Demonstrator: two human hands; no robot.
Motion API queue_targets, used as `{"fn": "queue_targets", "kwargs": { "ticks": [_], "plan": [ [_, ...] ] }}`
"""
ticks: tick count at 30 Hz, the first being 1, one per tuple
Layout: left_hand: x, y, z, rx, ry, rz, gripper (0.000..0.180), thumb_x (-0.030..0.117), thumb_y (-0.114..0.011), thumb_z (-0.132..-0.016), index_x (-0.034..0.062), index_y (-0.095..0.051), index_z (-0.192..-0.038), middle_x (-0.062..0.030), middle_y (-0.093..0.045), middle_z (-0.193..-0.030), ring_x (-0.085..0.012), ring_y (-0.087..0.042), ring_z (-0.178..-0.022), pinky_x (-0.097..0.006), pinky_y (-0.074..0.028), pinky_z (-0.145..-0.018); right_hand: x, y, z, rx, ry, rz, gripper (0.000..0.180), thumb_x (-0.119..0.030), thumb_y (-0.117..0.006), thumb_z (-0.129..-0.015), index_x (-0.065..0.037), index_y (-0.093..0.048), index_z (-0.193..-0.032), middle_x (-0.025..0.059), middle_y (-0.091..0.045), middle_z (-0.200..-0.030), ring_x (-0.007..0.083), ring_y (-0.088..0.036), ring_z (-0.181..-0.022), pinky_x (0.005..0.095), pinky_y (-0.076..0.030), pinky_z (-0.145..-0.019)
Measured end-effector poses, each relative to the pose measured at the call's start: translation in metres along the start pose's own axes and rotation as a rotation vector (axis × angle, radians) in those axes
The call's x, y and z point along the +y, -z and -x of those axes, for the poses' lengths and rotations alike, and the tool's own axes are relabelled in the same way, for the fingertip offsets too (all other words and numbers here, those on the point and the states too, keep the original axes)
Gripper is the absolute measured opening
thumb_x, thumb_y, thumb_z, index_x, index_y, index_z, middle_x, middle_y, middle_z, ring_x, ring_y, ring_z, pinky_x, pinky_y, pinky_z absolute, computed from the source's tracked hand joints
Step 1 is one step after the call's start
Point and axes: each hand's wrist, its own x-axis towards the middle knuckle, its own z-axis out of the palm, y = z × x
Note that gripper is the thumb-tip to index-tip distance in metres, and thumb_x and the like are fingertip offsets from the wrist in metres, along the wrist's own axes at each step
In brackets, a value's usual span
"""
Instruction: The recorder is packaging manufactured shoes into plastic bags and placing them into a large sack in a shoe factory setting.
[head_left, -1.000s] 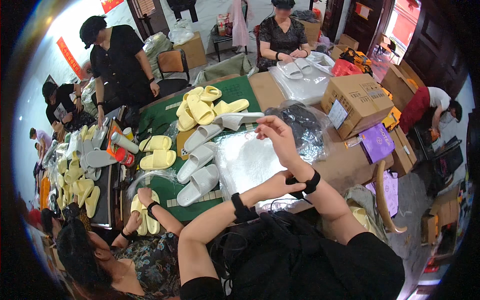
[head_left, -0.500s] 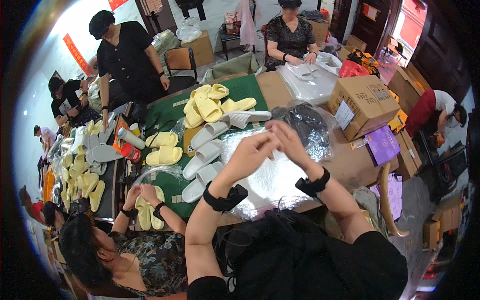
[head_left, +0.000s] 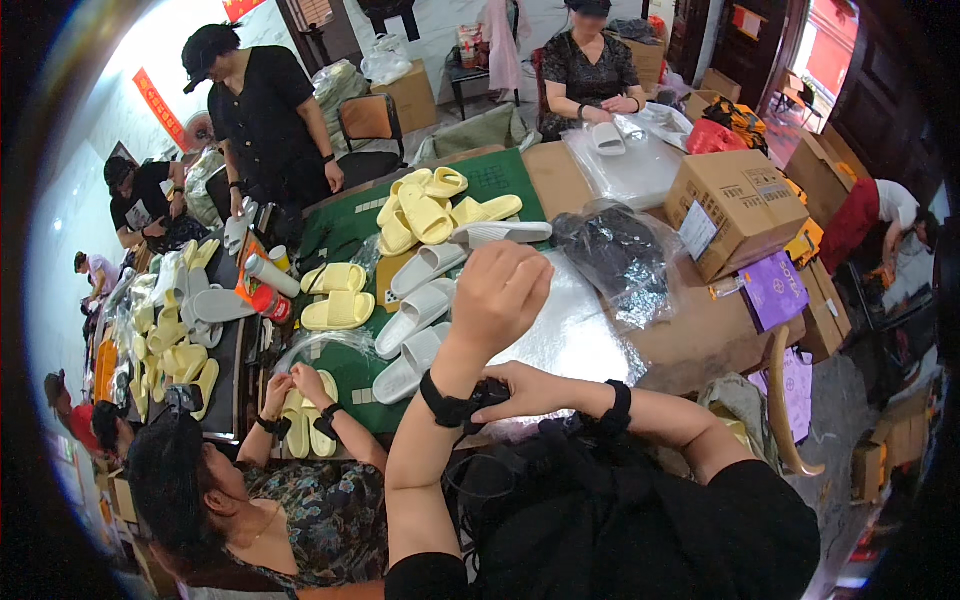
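My left hand (head_left: 505, 295) is raised above the table, its fingers curled into a loose fist; I see nothing in it. My right hand (head_left: 530, 388) reaches across to my left wrist, thumb and fingers closed on the black wristband (head_left: 447, 402), which has a small dark block on it. Under my hands lies a shiny stack of clear plastic bags (head_left: 575, 335). Just left of them is a row of grey slippers (head_left: 415, 318), partly hidden by my left arm. Yellow slippers (head_left: 428, 212) lie heaped behind, and a yellow pair (head_left: 337, 310) rests farther left.
A co-worker (head_left: 290, 490) at my left handles clear plastic over yellow slippers. Across the table another person (head_left: 590, 75) has a pale slipper (head_left: 607, 139) on plastic bags. A cardboard box (head_left: 735, 210), a dark bundle in plastic (head_left: 615, 255) and a purple bag (head_left: 772, 290) are at right.
My hands were together at the fingertips above the plastic. Now my right hand has come down and left onto the left wristband, and my left fingers have curled. A pale slipper now shows across the table.
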Motion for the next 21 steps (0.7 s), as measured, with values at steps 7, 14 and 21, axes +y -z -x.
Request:
{"fn": "queue_targets", "kwargs": {
  "ticks": [7, 14, 21],
  "plan": [
    [-0.022, -0.026, 0.060, -0.260, 0.114, -0.023, 0.015, 0.006, -0.060, -0.071, 0.0037, -0.055, -0.085, -0.0087, -0.057, -0.081, -0.0267, -0.053, -0.075, -0.037, -0.043, -0.066, 0.035, 0.020, -0.001, -0.018, -0.116, 0.366, 0.066, -0.034, -0.062, -0.079, 0.000, -0.034, -0.127, 0.0200, -0.051, -0.117, 0.0289, -0.050, -0.106, 0.0359, -0.039, -0.092],
    [-0.083, -0.011, 0.225, -0.614, 0.440, -0.366, 0.024, 0.012, -0.051, -0.076, 0.0067, -0.058, -0.098, -0.0114, -0.054, -0.091, -0.0273, -0.053, -0.084, -0.039, -0.042, -0.070, 0.146, 0.058, 0.042, 0.062, -0.464, 0.559, 0.061, -0.042, -0.056, -0.079, -0.002, -0.042, -0.123, 0.0218, -0.054, -0.111, 0.0339, -0.053, -0.101, 0.0370, -0.042, -0.085],
    [-0.112, 0.021, 0.299, -0.716, 0.559, -0.688, 0.031, 0.010, -0.048, -0.075, 0.0100, -0.054, -0.106, -0.0113, -0.053, -0.093, -0.0268, -0.053, -0.082, -0.042, -0.041, -0.069, 0.211, 0.045, 0.063, 0.065, -0.542, 0.701, 0.054, -0.034, -0.055, -0.079, -0.004, -0.043, -0.123, 0.0203, -0.051, -0.113, 0.0362, -0.050, -0.101, 0.0398, -0.040, -0.088]
  ]
}}
